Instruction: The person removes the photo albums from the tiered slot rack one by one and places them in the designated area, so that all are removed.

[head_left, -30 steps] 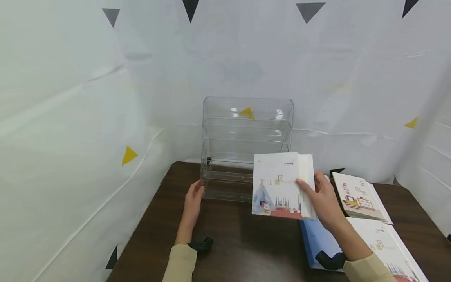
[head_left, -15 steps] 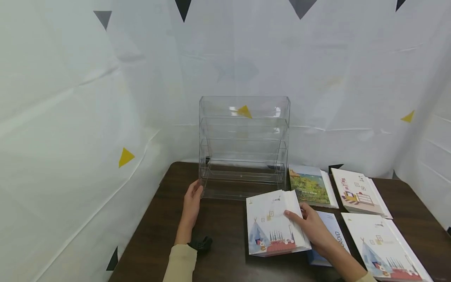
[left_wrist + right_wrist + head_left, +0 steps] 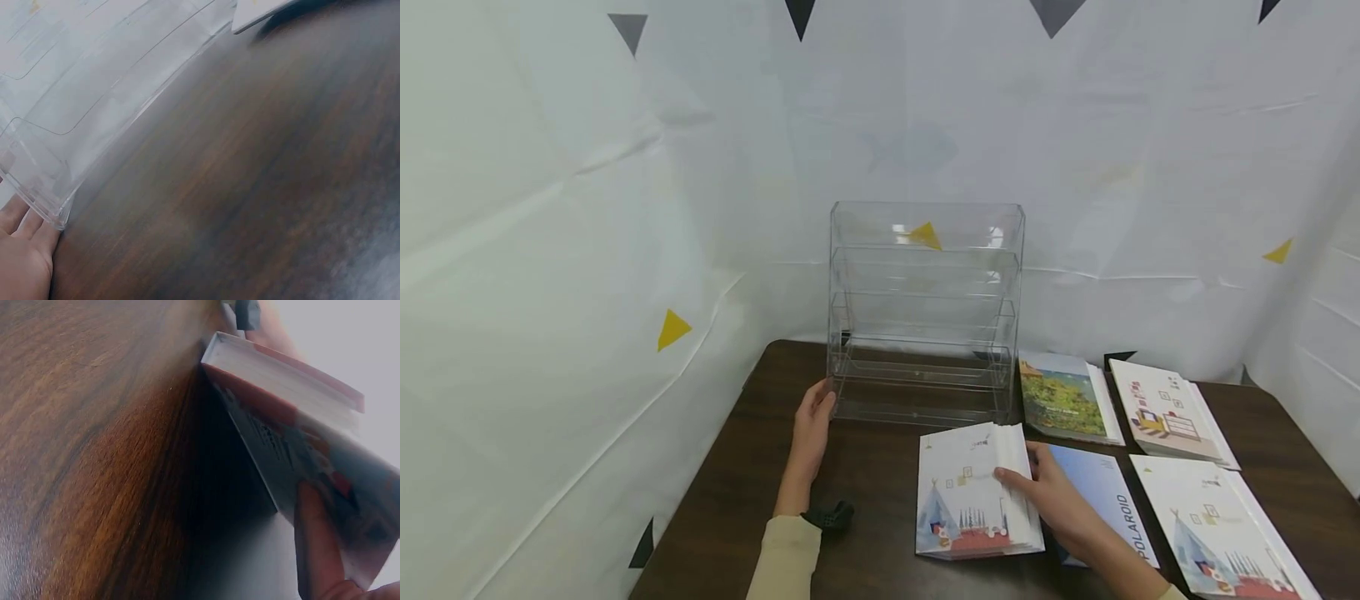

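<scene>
My right hand (image 3: 1060, 508) grips a white book (image 3: 958, 508) with a blue tent on its cover, thumb on top and fingers under its right edge. In the right wrist view the book (image 3: 337, 450) shows its page edges and is at a slant to the table; whether it touches the tabletop I cannot tell. My left hand (image 3: 811, 425) rests against the lower left front corner of a clear tiered acrylic rack (image 3: 925, 312). In the left wrist view, extended fingers (image 3: 28, 228) touch the rack's side; the thumb is out of that view.
Right of the rack lie a book with a tree picture (image 3: 1063, 404), a book with a red-and-yellow drawing (image 3: 1165, 408), a blue POLAROID book (image 3: 1108, 500) and another tent-cover book (image 3: 1217, 525). White sheeting (image 3: 1075, 167) stands behind the dark wooden table (image 3: 722, 508).
My right hand has lowered the white tent-cover book from in front of the rack down and slightly left, close to the tabletop. My left hand has stayed at the rack's corner.
</scene>
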`<state>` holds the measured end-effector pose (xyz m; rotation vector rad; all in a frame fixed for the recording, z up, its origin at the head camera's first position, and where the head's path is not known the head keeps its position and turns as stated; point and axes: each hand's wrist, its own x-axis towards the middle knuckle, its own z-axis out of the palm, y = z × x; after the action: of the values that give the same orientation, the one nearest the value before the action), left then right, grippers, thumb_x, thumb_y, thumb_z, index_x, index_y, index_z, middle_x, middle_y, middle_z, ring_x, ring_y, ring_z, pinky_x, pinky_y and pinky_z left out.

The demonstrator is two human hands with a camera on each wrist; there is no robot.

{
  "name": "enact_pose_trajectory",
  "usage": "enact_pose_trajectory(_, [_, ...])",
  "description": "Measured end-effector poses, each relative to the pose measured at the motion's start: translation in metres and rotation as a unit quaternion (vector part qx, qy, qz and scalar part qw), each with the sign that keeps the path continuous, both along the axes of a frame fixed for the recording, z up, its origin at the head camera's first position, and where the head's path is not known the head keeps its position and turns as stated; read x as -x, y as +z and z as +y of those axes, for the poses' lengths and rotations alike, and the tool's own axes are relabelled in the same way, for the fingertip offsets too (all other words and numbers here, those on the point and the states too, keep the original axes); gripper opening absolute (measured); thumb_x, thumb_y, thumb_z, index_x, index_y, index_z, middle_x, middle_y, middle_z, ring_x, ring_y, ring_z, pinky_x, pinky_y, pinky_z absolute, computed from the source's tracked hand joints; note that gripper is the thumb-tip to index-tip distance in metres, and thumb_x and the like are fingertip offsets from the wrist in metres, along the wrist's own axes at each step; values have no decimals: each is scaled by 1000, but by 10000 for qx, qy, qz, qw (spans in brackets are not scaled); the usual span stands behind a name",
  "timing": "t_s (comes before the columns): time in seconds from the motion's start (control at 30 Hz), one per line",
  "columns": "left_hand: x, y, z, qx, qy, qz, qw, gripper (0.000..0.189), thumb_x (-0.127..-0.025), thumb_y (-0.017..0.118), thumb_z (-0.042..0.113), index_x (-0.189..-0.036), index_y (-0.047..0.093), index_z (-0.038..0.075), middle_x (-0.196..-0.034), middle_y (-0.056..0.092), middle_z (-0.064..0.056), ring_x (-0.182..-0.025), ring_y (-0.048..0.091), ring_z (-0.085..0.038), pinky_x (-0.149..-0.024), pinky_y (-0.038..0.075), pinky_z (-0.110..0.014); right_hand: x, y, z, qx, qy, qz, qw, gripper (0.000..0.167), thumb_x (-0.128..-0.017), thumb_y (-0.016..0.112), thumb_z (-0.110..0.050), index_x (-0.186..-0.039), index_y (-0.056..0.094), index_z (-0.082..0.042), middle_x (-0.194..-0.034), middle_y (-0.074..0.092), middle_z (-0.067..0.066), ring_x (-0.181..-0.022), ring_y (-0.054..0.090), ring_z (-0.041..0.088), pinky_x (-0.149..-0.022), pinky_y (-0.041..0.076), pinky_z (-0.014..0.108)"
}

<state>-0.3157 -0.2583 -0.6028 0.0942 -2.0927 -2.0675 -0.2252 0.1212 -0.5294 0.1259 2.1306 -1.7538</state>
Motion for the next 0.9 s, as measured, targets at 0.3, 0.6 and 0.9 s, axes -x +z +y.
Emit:
enact_pose_trajectory(0.3, [-1,-2,2,-55,-73,-85,9999,50,-115,54,37,-159,50,15,-166,47,-12,-158,41,-34,-129,35,-59,-4,6,0,388,132,-618,9972,94,-110,59,-33,-169,-3,5,-168,26,31,-139,52,36,-110,48,48])
enact_pose_trajectory(0.6, [-2,-2,-3,33,-77,-55,9999,52,-115,53,39,-160,47,13,-166,46,-15,-157,41,-36,-129,35,-61,-13,15,-2,-28,76,-233,9997,98,-111,56,-32,-167,-16,6,-175,-19,32,-163,-17,51,-132,-1,71])
enact_pose_trajectory(0.9, [-3,-1,-2,-213,-194,-149,9995,54,-116,51,40,-163,44,14,-168,42,-14,-159,38,-35,-131,31,-60,-17,20,-11,-213,460,183,9985,84,-112,57,-34,-172,8,0,-178,9,28,-165,9,50,-132,18,68])
